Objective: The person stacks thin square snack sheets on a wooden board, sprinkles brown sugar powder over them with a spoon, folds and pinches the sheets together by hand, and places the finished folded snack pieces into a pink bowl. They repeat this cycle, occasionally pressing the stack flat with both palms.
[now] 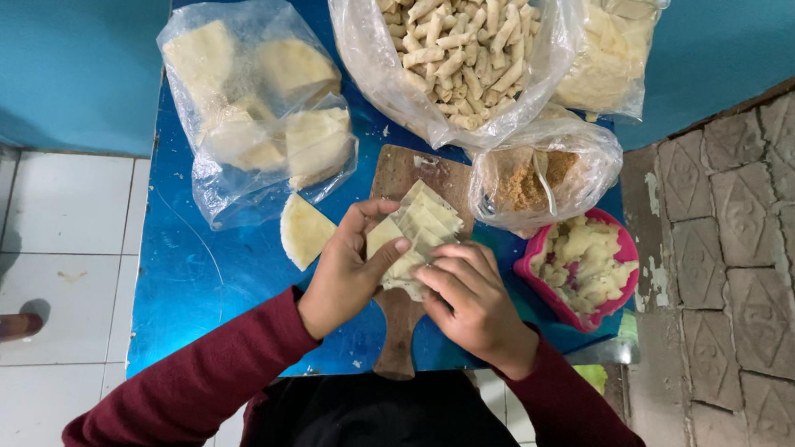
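- Both hands work at the wooden board (396,332): left hand (346,272) pinches a pale wrapper sheet (383,235), right hand (469,300) curls closed over the wrapper stack (421,230).
- Peeling one sheet cleanly likely calls for a slow lift from a corner, with the stack pressed flat.
- Just right sits a pink bowl (533,280) of filling.
- Farther back, a bag of finished rolls (450,38).

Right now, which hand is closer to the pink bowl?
Right. The right hand is just beside the pink bowl, on the wrappers; the left hand is farther away, across the board.
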